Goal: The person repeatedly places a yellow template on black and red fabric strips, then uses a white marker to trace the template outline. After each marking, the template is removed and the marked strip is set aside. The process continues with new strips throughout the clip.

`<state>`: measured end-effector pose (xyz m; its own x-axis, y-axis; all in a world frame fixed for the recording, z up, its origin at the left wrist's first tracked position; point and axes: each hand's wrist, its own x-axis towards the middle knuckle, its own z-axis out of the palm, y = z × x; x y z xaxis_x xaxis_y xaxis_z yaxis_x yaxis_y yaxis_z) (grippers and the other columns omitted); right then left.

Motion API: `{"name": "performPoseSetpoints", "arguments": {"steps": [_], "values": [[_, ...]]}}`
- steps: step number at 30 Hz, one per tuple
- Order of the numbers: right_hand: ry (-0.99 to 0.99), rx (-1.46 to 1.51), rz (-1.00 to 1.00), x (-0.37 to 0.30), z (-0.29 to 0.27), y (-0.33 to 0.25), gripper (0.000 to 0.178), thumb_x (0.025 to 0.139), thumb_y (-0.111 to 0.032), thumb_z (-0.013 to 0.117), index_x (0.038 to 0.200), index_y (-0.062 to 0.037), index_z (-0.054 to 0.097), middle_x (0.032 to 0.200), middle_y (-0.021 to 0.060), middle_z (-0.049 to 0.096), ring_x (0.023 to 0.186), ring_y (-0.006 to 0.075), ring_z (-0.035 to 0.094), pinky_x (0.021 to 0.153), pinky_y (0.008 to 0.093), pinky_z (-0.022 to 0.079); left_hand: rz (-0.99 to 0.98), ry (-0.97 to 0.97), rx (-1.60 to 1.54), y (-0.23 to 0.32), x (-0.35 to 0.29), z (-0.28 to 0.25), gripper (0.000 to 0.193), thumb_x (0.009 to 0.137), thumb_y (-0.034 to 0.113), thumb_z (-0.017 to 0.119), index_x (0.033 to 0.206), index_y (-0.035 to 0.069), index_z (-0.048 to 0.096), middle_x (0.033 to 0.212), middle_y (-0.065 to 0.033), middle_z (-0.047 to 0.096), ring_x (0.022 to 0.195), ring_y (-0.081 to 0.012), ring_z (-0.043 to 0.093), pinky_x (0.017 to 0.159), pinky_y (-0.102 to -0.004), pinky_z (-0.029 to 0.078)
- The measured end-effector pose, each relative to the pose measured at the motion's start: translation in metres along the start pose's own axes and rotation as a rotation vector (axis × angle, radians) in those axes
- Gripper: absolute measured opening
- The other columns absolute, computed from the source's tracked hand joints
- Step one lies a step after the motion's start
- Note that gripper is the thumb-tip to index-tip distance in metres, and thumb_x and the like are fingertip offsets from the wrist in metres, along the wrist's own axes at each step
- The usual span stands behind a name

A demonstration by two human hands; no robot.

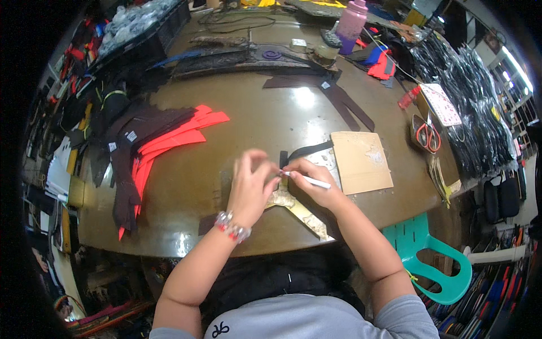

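Note:
My right hand (313, 183) is closed round a slim white pen (309, 179), its tip pointing left over the work. Close on its left, my left hand (249, 183) is raised with curved fingers apart, slightly blurred, and nothing shows in it. A beaded bracelet (232, 227) circles that wrist. Beneath the hands lies a worn, yellowish angled template (299, 213), with dark fabric (322, 210) along its right side. A black strip (309, 149) runs from near my right fingers toward a square of brown cardboard (362, 164). My hands hide the middle of the template.
Dark and red-orange cut pieces (169, 137) are stacked at left. Another dark forked piece (333, 93) lies farther back. Right of the cardboard are red-handled scissors (427, 135); a pink-purple bottle (352, 25) stands behind. A green plastic stool (432, 257) sits beside the table.

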<state>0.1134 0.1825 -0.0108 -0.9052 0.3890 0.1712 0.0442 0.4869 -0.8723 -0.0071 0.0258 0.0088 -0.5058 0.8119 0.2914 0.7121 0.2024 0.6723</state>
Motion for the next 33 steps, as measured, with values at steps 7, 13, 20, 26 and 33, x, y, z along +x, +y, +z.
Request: {"name": "performPoseSetpoints", "arguments": {"steps": [7, 13, 20, 26, 33], "values": [[0.06, 0.284, 0.319, -0.03, -0.032, -0.022, 0.014, 0.086, -0.013, 0.066, 0.091, 0.0009, 0.065, 0.072, 0.0062, 0.065, 0.062, 0.0054, 0.056, 0.055, 0.0217, 0.045, 0.397, -0.328, 0.579, 0.037, -0.045, 0.022, 0.036, 0.091, 0.024, 0.059, 0.101, -0.01, 0.065, 0.109, -0.023, 0.063, 0.104, -0.0329, 0.059, 0.095, -0.038, 0.047], [0.216, -0.13, 0.233, -0.122, -0.036, -0.03, 0.002, 0.075, -0.001, 0.059, 0.074, -0.0001, 0.058, 0.064, 0.0079, 0.06, 0.059, 0.0099, 0.055, 0.054, 0.0269, 0.044, 0.268, -0.181, 0.824, 0.058, -0.046, 0.059, 0.067, 0.085, 0.058, 0.055, 0.091, -0.007, 0.067, 0.095, -0.0216, 0.061, 0.099, -0.0344, 0.053, 0.091, -0.0388, 0.042], [0.326, -0.324, -0.003, -0.136, -0.019, -0.026, 0.005, 0.073, -0.001, 0.062, 0.077, -0.0006, 0.059, 0.067, 0.012, 0.059, 0.056, 0.0204, 0.058, 0.055, 0.0319, 0.047, 0.215, -0.154, 0.784, 0.063, -0.046, 0.061, 0.063, 0.083, 0.057, 0.059, 0.087, -0.005, 0.066, 0.09, -0.0177, 0.056, 0.093, -0.0323, 0.052, 0.086, -0.0361, 0.043], [-0.079, 0.115, 0.3, -0.103, -0.047, -0.047, 0.009, 0.083, -0.008, 0.06, 0.086, -0.0003, 0.063, 0.075, 0.0085, 0.062, 0.062, 0.0129, 0.056, 0.057, 0.0312, 0.048, 0.213, -0.236, 0.742, 0.061, -0.043, 0.06, 0.049, 0.082, 0.047, 0.062, 0.083, -0.002, 0.065, 0.086, -0.013, 0.056, 0.094, -0.0294, 0.053, 0.084, -0.0355, 0.045], [0.392, -0.305, -0.007, -0.041, 0.056, -0.033, 0.012, 0.089, -0.006, 0.058, 0.098, 0.0011, 0.062, 0.085, 0.0178, 0.054, 0.08, 0.0364, 0.058, 0.071, 0.0414, 0.048, 0.394, -0.257, 0.262, 0.013, -0.034, -0.013, 0.022, 0.079, 0.005, 0.059, 0.1, 0.002, 0.064, 0.104, -0.0141, 0.06, 0.1, -0.0296, 0.058, 0.087, -0.0379, 0.051]]}}
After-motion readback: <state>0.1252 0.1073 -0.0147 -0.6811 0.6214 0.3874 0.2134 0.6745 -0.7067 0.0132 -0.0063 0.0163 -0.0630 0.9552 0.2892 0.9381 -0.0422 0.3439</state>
